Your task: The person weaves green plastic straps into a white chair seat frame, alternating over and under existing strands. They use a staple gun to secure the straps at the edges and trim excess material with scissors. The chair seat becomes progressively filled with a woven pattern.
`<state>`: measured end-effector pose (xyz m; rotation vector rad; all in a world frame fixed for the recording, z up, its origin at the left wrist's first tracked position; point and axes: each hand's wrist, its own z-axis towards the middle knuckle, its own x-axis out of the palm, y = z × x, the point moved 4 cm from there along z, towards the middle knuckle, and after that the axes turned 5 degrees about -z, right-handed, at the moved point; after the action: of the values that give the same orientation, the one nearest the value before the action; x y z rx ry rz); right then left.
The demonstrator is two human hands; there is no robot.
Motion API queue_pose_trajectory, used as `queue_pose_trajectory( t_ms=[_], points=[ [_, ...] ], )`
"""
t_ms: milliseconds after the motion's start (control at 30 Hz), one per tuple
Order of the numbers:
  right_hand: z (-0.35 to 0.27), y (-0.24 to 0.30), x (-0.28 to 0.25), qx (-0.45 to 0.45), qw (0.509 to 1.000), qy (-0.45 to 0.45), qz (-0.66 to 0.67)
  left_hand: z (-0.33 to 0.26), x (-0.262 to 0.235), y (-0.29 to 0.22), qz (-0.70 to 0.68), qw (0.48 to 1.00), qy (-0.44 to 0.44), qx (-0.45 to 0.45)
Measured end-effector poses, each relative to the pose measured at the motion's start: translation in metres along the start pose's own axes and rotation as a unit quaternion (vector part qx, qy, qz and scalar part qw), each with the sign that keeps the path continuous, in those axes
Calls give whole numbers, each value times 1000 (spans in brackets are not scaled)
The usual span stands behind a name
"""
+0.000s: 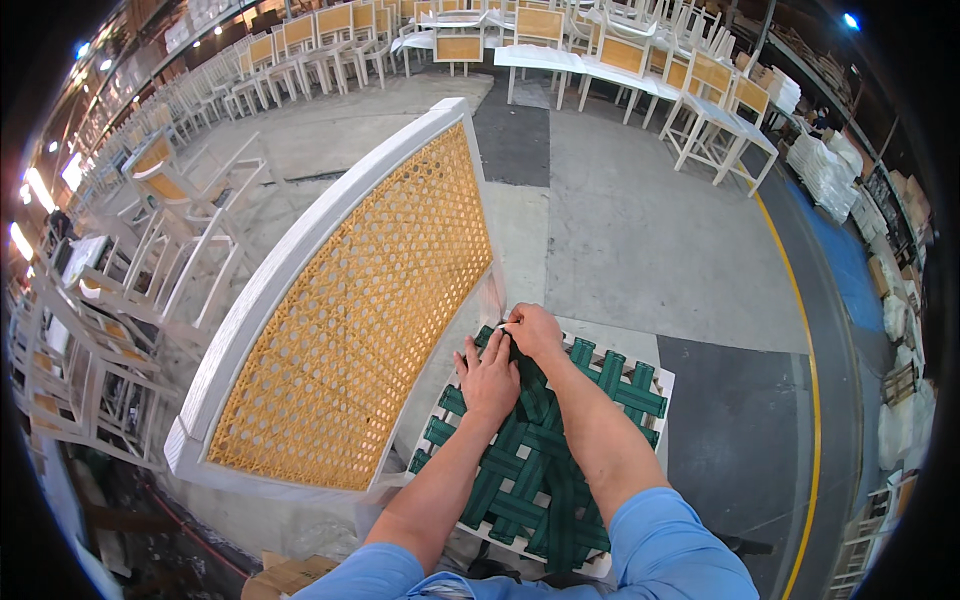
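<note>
A white chair with a woven cane back (pixel 365 285) stands in front of me, its back rising to the left. Green webbing straps (pixel 530 440) criss-cross its seat, over a pale seat frame (pixel 664 385). My left hand (pixel 487 380) lies on the straps near the far edge of the seat, palm down, with its fingers apart. Just beyond its fingertips, my right hand (pixel 534 330) is closed in a pinch at the far corner of the seat. A small whitish bit shows at its fingertips, too small to name. Loose strap runs beneath my forearms.
White chair frames (pixel 190 250) crowd the left side. Rows of cane-backed chairs (pixel 300 35) and white benches (pixel 540 60) line the back. A yellow floor line (pixel 815 420) runs along the right, with wrapped stacks (pixel 825 175) beyond. A cardboard box (pixel 285 577) sits near my left elbow.
</note>
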<state>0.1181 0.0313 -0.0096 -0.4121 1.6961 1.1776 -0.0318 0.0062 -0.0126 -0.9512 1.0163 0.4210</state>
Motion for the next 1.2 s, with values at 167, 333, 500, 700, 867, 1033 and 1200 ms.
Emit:
queue_pose_trajectory(
  t_ms=[167,333,500,700,867,1033,1200],
  points=[
    [-4,-15,-16,52,973,63,215,0,-1,-11,18,1000,15,1],
    [-88,-70,-74,67,874,-57,478,5,-4,-2,34,999,25,-3],
    [-333,-216,-149,224,832,-304,406,11,5,-14,19,999,-2,29],
    [-645,-275,-130,527,789,-307,79,10,11,-9,152,988,21,21],
    [-746,-293,-132,641,707,-296,-41,4,19,-23,135,985,96,38],
    [-689,-336,-116,621,777,-101,-18,20,1,-5,98,990,88,49],
    [-698,-352,-103,609,768,-196,-22,11,2,-19,66,993,90,36]
  ],
)
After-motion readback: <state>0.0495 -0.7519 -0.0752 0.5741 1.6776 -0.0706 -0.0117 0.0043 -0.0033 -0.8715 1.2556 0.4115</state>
